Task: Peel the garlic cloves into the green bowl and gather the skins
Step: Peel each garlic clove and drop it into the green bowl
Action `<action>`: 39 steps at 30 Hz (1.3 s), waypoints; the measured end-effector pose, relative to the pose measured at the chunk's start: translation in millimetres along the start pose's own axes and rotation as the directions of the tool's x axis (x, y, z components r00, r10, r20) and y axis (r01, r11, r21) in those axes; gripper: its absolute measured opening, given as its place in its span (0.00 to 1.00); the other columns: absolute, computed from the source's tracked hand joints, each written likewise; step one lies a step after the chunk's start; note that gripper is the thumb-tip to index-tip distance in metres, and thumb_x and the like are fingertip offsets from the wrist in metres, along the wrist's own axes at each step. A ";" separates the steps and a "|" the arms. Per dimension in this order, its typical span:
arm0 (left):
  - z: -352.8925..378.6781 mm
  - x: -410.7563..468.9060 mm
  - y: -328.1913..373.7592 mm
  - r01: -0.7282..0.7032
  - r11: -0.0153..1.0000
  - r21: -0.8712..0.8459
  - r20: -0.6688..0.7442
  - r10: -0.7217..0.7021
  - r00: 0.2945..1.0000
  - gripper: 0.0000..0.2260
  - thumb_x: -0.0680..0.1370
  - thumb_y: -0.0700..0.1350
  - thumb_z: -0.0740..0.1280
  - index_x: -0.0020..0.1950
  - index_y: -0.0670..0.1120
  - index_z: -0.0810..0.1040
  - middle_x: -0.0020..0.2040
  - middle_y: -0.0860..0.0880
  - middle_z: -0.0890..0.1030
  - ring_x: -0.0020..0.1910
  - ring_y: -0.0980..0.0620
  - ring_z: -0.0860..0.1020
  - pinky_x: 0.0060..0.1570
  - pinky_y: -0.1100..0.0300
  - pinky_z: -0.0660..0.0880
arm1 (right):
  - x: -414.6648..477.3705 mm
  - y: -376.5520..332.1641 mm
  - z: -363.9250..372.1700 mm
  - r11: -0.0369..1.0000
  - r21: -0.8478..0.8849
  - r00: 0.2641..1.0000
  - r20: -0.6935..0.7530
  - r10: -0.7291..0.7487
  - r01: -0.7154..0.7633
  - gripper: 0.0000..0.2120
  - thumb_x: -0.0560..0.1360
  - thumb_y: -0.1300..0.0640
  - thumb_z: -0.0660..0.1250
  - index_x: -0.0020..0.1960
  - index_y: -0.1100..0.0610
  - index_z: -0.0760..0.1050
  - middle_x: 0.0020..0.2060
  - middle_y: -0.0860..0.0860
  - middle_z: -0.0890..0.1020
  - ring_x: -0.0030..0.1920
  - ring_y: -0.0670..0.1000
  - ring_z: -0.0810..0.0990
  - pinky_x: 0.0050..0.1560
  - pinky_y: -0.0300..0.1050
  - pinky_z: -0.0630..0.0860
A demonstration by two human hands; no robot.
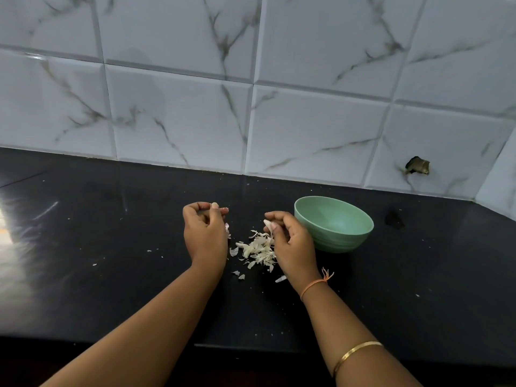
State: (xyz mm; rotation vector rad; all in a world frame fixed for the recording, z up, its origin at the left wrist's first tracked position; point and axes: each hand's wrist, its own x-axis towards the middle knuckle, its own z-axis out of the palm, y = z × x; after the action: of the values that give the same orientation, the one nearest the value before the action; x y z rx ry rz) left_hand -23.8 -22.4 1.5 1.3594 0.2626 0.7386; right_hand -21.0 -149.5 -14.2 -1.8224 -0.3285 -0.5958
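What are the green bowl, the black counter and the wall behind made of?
Green bowl: probably matte plastic, with moulded ridges round the outside. Counter: dark polished stone, likely granite, mirroring light at left. Wall: glossy marble-look ceramic tiles with grey veins.

The left hand hovers with fingers curled to its thumb; the right hand, beside it, pinches a clove.

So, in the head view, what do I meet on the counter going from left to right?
left hand → pile of garlic skins → right hand pinching a garlic clove → green bowl
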 end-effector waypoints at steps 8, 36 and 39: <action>-0.1 -6.8 -2.0 -0.147 0.980 0.137 0.190 0.120 0.974 0.04 0.80 0.45 0.63 0.48 0.51 0.68 0.41 0.55 0.82 0.37 0.56 0.78 0.34 0.65 0.73 | -4.8 -10.7 -7.3 0.938 0.252 0.971 0.082 0.225 -0.238 0.08 0.76 0.66 0.63 0.44 0.55 0.76 0.36 0.51 0.79 0.30 0.40 0.77 0.33 0.33 0.74; -0.4 -11.3 -6.3 -0.247 0.951 0.187 0.441 0.144 0.886 0.08 0.77 0.42 0.67 0.50 0.48 0.68 0.39 0.53 0.83 0.36 0.59 0.78 0.32 0.74 0.69 | -8.9 2.7 -25.3 0.962 -0.244 0.992 -0.013 0.122 -0.121 0.07 0.75 0.65 0.64 0.47 0.58 0.80 0.39 0.52 0.82 0.41 0.50 0.79 0.47 0.42 0.76; 0.7 -13.5 -7.5 -0.300 0.935 0.192 0.562 0.146 0.814 0.12 0.75 0.41 0.70 0.49 0.50 0.68 0.39 0.54 0.83 0.36 0.62 0.78 0.35 0.74 0.71 | -8.4 0.4 -26.5 0.973 0.036 0.973 0.022 0.229 -0.230 0.08 0.76 0.66 0.63 0.49 0.58 0.79 0.36 0.50 0.81 0.36 0.46 0.78 0.42 0.38 0.78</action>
State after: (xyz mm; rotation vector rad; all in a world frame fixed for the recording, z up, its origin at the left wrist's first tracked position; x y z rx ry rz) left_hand -31.1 -31.5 -8.6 1.8283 -0.2671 0.4891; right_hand -34.0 -174.1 -12.9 -1.7983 -0.1368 -0.4091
